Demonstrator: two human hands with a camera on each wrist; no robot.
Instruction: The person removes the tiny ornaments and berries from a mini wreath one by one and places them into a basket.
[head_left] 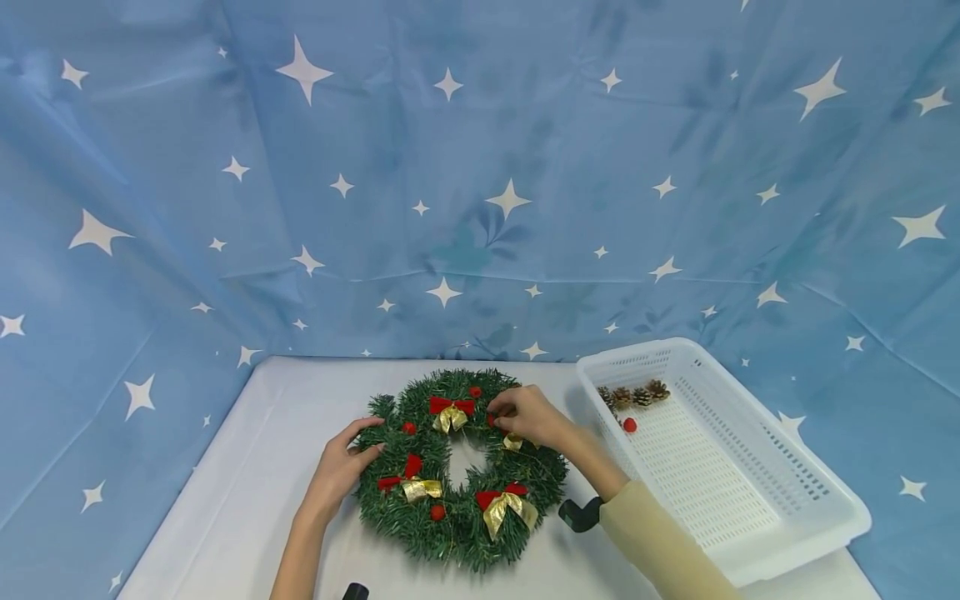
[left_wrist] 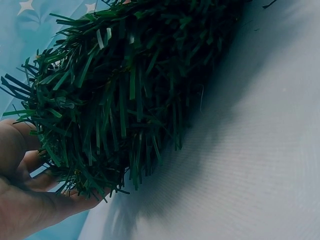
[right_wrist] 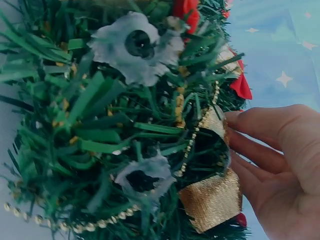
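Note:
A green tinsel wreath point(head_left: 408, 529) lies on the white table, carrying red-and-gold bows point(head_left: 506, 508) and small red pom-poms point(head_left: 437, 512). At its left side my left hand point(head_left: 341, 467) holds the rim, thumb and fingers spread apart on the greenery point(left_wrist: 110, 100). My right hand point(head_left: 528, 412) is over the upper right of the ring, its fingertips pinched together at a red pom-pom point(head_left: 491, 421). In the right wrist view that hand point(right_wrist: 285, 155) reaches past a gold bow point(right_wrist: 212, 200), which hides the fingertips. Whitish glue-like patches point(right_wrist: 137, 47) and a gold bead string point(right_wrist: 102, 224) show among the strands.
To the right stands a white plastic basket point(head_left: 780, 467) with several pine cones point(head_left: 641, 397) and a red pom-pom point(head_left: 630, 425) at its far left end. Behind the table point(head_left: 247, 467) hangs a blue cloth with white stars point(head_left: 450, 167).

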